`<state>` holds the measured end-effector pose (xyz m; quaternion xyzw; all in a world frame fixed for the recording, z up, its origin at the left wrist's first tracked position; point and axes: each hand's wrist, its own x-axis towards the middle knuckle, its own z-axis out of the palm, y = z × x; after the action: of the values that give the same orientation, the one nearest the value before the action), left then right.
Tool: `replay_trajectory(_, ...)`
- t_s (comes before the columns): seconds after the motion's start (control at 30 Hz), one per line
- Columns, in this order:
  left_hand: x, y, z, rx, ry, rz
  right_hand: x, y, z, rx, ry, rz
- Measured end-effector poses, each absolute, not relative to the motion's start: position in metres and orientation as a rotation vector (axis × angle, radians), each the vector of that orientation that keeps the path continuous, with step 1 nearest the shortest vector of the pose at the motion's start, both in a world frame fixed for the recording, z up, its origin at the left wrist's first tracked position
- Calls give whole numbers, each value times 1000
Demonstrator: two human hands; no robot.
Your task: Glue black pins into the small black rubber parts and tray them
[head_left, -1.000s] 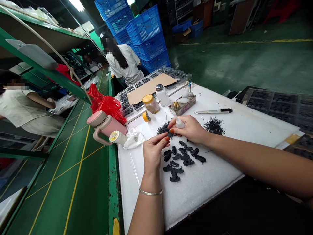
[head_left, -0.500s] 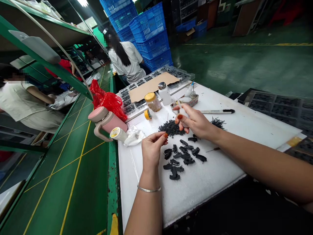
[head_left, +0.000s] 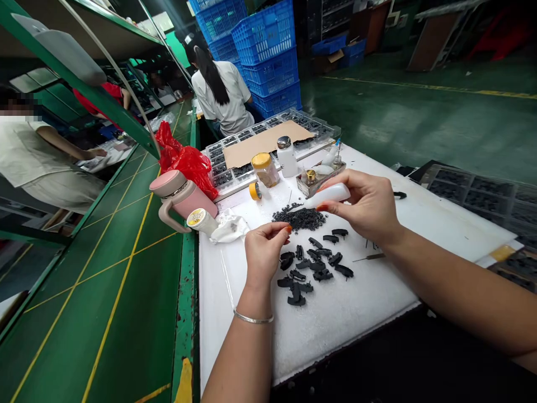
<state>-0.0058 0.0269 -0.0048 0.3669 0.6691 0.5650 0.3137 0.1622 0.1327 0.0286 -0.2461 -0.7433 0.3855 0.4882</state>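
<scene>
My right hand (head_left: pixel 371 206) grips a small white squeeze bottle (head_left: pixel 332 193) between thumb and fingers. The bottle lies nearly level, its thin nozzle pointing left over a pile of small black rings (head_left: pixel 305 219). My left hand (head_left: pixel 264 246) is closed in a pinch just left of the nozzle tip. Whatever sits between its fingertips is too small to make out. Below and right of the left hand, several curved black parts (head_left: pixel 316 266) lie scattered on the white tabletop (head_left: pixel 247 347).
Behind the rings stand a yellow-lidded jar (head_left: pixel 265 169), a metal-capped bottle (head_left: pixel 286 158) and a small tray (head_left: pixel 305 187). A pink flask (head_left: pixel 184 196), yellow tape roll (head_left: pixel 254 191) and red bag (head_left: pixel 184 162) are at left. A thin tool (head_left: pixel 375 257) lies near my right forearm.
The squeeze bottle has tipped from nozzle-up to nearly level, its nozzle now pointing left. My right hand has shifted right and turned. My left hand keeps its pinch, almost unmoved.
</scene>
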Motion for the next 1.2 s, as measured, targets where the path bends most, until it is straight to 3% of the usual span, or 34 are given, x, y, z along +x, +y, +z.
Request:
replay_trajectory(0.3, -2, 27, -5, 1030, 1831, 1434, 163, 128, 26, -648, -1960, 688)
replay_trajectory(1.2, -1, 27, -3, 1050, 1830, 1414, 160, 132, 22, -441, -1931, 587)
